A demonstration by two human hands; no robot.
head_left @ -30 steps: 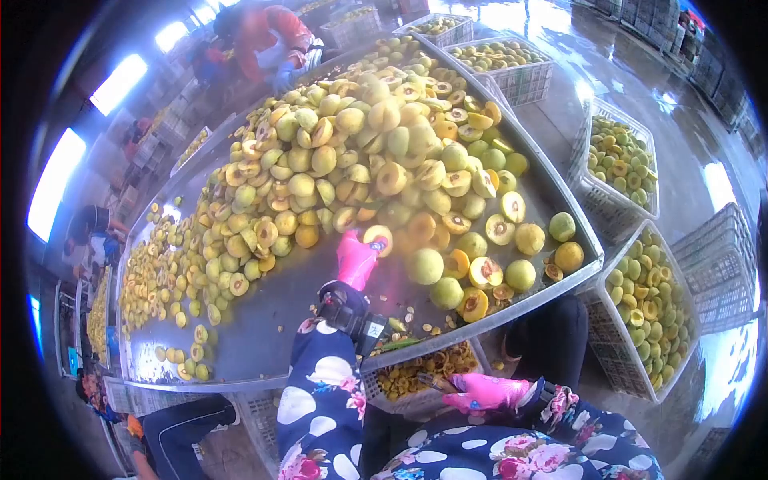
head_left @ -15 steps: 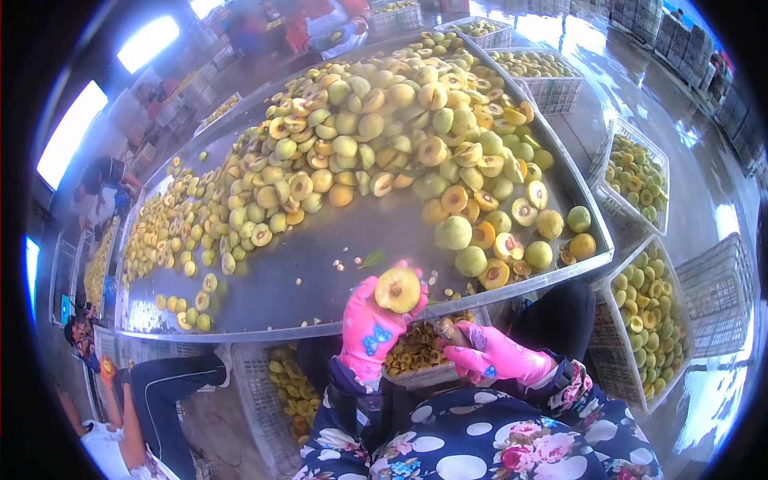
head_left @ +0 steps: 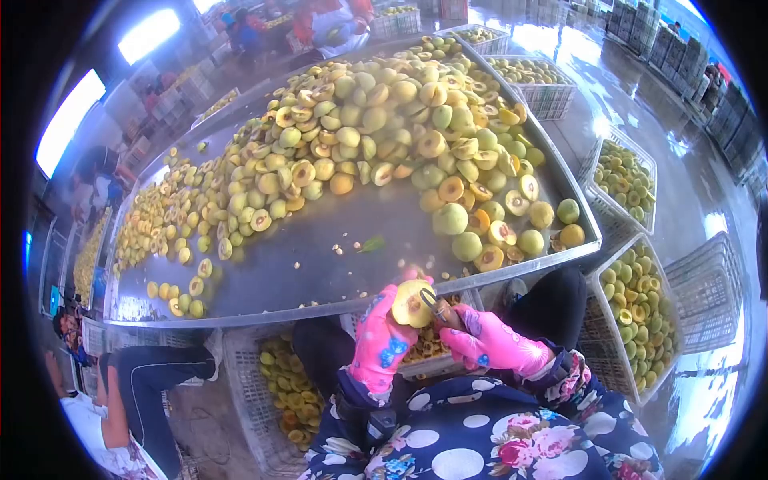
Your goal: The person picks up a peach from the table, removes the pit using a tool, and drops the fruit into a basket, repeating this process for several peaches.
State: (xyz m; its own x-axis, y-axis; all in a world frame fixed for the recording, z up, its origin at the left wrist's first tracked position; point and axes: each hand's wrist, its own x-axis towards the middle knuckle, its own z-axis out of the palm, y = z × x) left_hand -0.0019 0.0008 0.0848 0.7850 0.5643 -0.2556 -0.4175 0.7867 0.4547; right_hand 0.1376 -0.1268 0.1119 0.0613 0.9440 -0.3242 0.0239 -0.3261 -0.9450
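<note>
My left hand (head_left: 386,339), in a pink glove with a blue pattern, holds a peach half (head_left: 412,304) with its cut face up. My right hand (head_left: 494,344), in a matching pink glove, grips the brown handle of a pitting tool (head_left: 448,312). The tool's looped metal blade is right at the edge of the peach's cut face, near the pit. Both hands are in front of the metal table's near edge. Below them stands a crate of pits and scraps (head_left: 426,346), partly hidden by the gloves.
A heap of halved peaches (head_left: 352,136) covers much of the metal table (head_left: 320,268). Crates of peach halves stand to the right (head_left: 640,312) and lower left (head_left: 284,392). An empty-looking crate (head_left: 704,292) leans at far right. Another person's leg (head_left: 164,372) extends at left.
My right hand has brought the pitting tool's loop up to the peach half. The left hand has lowered slightly and turned the cut face toward the tool.
</note>
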